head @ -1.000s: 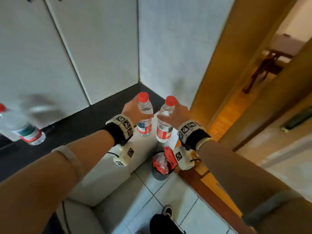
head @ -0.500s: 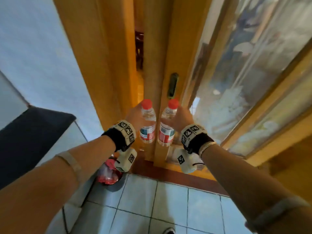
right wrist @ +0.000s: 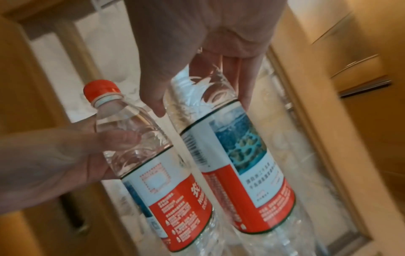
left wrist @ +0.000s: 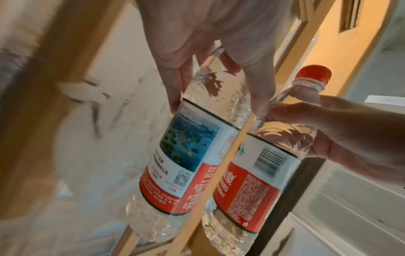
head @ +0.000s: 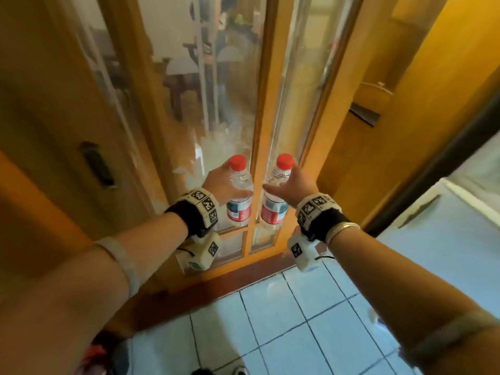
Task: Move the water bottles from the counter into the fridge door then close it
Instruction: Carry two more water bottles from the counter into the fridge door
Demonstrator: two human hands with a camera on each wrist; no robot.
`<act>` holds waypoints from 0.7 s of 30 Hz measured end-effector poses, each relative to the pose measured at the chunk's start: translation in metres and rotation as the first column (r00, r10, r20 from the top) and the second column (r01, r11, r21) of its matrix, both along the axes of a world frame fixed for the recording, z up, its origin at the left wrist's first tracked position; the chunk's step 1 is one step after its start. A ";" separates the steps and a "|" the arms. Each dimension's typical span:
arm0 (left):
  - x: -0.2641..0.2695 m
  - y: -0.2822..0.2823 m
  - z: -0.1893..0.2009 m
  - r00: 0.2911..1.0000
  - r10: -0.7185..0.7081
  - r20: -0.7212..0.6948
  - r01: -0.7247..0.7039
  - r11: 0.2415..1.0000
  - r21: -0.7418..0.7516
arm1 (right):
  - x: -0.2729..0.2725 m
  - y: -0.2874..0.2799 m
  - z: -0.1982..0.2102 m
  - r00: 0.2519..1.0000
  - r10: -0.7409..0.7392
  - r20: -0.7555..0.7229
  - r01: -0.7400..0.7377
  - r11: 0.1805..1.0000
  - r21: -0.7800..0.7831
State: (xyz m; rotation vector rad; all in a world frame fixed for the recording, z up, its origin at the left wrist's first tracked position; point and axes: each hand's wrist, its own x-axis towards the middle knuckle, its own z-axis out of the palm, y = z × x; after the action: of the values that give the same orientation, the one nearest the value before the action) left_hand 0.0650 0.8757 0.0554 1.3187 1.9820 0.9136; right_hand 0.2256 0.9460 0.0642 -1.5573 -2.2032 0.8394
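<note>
Two clear water bottles with red caps and red-and-white labels are held upright, side by side, at chest height. My left hand [head: 230, 184] grips the left bottle [head: 239, 209] round its shoulder; the right hand [head: 288, 185] grips the right bottle [head: 273, 212] the same way. In the left wrist view the left hand [left wrist: 217, 104] wraps its bottle [left wrist: 192, 155], with the right bottle [left wrist: 258, 173] beside it. The right wrist view shows the right hand [right wrist: 202, 104] on its bottle [right wrist: 243, 164], next to the left bottle [right wrist: 166, 176].
Wooden-framed glass doors [head: 216, 104] stand straight ahead, close to the bottles. A white appliance front [head: 446, 239] fills the right edge behind a dark post [head: 422, 180]. Pale floor tiles [head: 297, 320] lie below. A red object [head: 94, 355] sits low at the left.
The view has swung right, away from the dark counter and past the door frame to the glass doors. Both hands keep their bottles. The white appliance has come into view at the right.
</note>
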 end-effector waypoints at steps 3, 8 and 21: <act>0.028 0.038 0.000 0.994 -0.106 0.020 0.106 0.994 0.016 | 0.037 0.023 -0.001 0.992 -0.127 -0.006 0.127 0.992 -0.022; 0.075 0.099 -0.003 0.953 -0.300 0.039 0.300 0.954 0.014 | 0.090 0.050 -0.006 0.945 -0.317 -0.075 0.315 0.948 -0.037; 0.206 0.230 0.016 0.687 -0.726 -0.027 0.726 0.684 0.062 | 0.202 0.090 0.005 0.631 -0.737 -0.241 0.746 0.662 -0.072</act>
State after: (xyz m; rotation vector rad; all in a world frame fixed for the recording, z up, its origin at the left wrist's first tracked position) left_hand 0.2707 1.1053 0.0712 1.9301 1.2090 0.5713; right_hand 0.4274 1.0362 0.0687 -1.9715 -1.1734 0.6554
